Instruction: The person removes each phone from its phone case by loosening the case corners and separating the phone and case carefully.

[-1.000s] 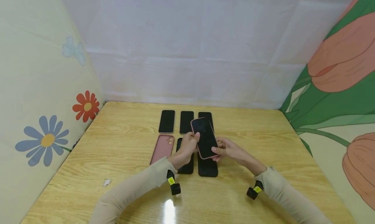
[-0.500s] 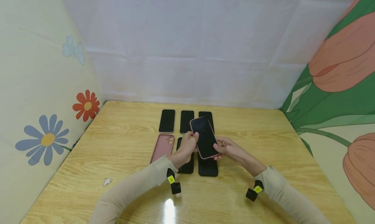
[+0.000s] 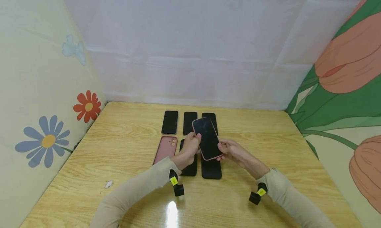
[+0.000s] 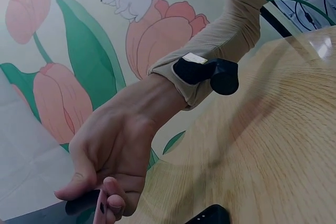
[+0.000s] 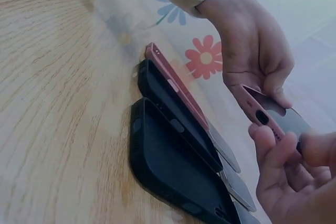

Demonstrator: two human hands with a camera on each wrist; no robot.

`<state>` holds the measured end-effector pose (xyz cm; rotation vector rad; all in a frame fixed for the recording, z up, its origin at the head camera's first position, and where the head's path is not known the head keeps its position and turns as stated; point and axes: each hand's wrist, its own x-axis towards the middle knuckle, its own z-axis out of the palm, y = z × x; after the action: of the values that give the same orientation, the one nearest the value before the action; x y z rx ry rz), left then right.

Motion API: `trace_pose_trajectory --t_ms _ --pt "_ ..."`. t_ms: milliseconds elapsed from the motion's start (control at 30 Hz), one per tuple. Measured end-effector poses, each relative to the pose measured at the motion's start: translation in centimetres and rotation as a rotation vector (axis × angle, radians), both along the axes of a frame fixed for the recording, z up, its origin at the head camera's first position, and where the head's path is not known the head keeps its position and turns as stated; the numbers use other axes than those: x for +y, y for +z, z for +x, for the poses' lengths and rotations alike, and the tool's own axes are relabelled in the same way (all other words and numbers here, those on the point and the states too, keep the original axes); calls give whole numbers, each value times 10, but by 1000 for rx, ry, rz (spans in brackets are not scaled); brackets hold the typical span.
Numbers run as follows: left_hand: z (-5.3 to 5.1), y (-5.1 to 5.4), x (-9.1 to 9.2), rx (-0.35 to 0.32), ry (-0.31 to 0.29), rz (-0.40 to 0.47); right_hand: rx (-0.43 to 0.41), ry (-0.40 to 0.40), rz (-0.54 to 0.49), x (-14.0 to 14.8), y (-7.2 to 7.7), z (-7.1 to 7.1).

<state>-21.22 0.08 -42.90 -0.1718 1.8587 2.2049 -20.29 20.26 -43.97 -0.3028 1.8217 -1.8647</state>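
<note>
A dark-screened phone in a pink case [image 3: 207, 138] is held tilted above the table between both hands. The left hand [image 3: 190, 148] grips its left edge, thumb lying on the front. On the lower right edge the right hand [image 3: 233, 152] holds it, thumb at the rim and fingers behind. The right wrist view shows the pink case's end [image 5: 261, 113] with its port cutout, the left hand [image 5: 257, 45] above and the right hand [image 5: 294, 182] below. In the left wrist view, the right hand [image 4: 118, 150] curls round the case's corner.
Under the hands lie two black phone cases [image 3: 211, 170] and a pink phone case [image 3: 165, 150]. Three dark phones [image 3: 170, 122] form a row behind them. A small white scrap [image 3: 108, 184] lies at the table's left. Patterned cloth walls [image 3: 190, 49] enclose the table.
The right thumb has slid up along the phone's lower right edge. The left hand keeps its grip, and the phone has shifted only slightly left.
</note>
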Motion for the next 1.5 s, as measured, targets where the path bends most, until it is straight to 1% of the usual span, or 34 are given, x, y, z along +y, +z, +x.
trace_pose_trajectory --t_ms 133,300,367,433,533,633,733,900,1000,1100,1167,1267,1333,1433,1500 --pt "0 0 1 -1 25 2 -13 -52 29 -2 2 -1" --pt "0 0 1 -9 36 -5 -42 -98 18 -5 3 -1" --pt "0 0 0 -31 31 11 -56 -111 4 -6 3 0" --pt "1 2 0 -48 30 15 -56 -108 -6 -6 5 0" --pt "1 5 0 -52 25 26 -48 -98 -15 -6 7 0" --pt "1 9 0 -14 26 7 -23 -93 -14 -6 9 0" --pt "0 11 0 0 25 5 -1 -81 -10 -4 10 -2" --pt "1 8 -1 -21 12 10 11 -43 34 -1 6 -4" --pt "1 4 -1 -22 5 11 48 -25 94 1 4 -3" --pt "1 1 -1 -12 8 -3 108 -18 156 4 2 -3" --pt "0 -1 -1 -10 6 -7 151 -50 181 4 2 -3" --pt "-1 -4 -1 -22 2 7 215 -135 205 3 0 -3" --pt "-1 -7 -1 -36 2 28 272 -183 214 1 -1 -2" --pt "0 -9 0 -52 5 55 355 -224 229 -2 -2 -2" --pt "0 -10 0 -58 2 73 400 -234 235 -3 -3 -2"
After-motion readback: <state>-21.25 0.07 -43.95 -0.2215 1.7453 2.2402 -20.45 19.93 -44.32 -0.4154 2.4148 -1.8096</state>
